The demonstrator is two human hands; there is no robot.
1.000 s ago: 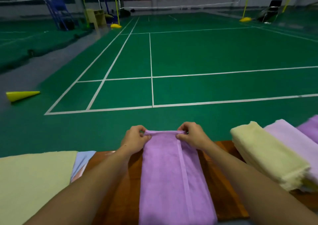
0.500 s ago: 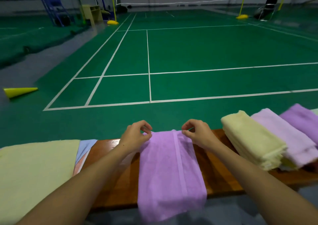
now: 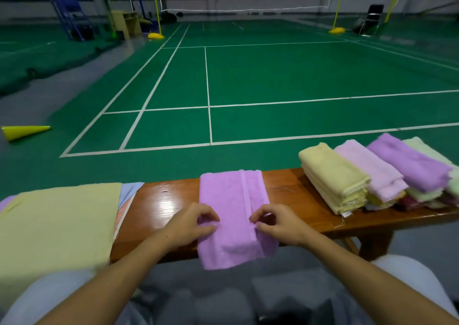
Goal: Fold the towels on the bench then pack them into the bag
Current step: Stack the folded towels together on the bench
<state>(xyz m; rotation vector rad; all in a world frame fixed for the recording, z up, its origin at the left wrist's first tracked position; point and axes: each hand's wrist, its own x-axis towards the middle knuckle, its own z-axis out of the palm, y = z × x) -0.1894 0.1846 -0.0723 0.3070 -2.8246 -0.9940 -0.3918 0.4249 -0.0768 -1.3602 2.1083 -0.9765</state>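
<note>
**Purple towel pinched at both side edges on bench**

A folded purple towel (image 3: pixel 232 215) is laid across the wooden bench (image 3: pixel 161 200), far end at the bench's far edge, near end hanging over the front edge. A lighter band is seen running lengthwise, right of centre.

Left hand (image 3: pixel 191 224): fingers curled, the towel's left edge is pinched between thumb and fingertips, about where the front edge of the bench falls.

Right hand (image 3: pixel 278 224): fingers curled, the right edge is pinched near the band at the same height. Exact contact is slightly blurred, so the pinch there is probable rather than certain.

To the right on the bench, a row of folded towels is stacked, touching each other: yellow towel (image 3: pixel 332 175), pale pink towel (image 3: pixel 370 170), purple folded towel (image 3: pixel 407 163), pale green towel (image 3: pixel 427 150). Darker fabric is visible under them, kind not determinable.

To the left, a flat yellow cloth (image 3: pixel 57 225) is spread over the bench end, with a blue cloth (image 3: pixel 129 193) edge showing beside it.

Behind the bench: green court floor (image 3: pixel 273 76), a yellow cone (image 3: pixel 24 132) lying on its side at left
</note>
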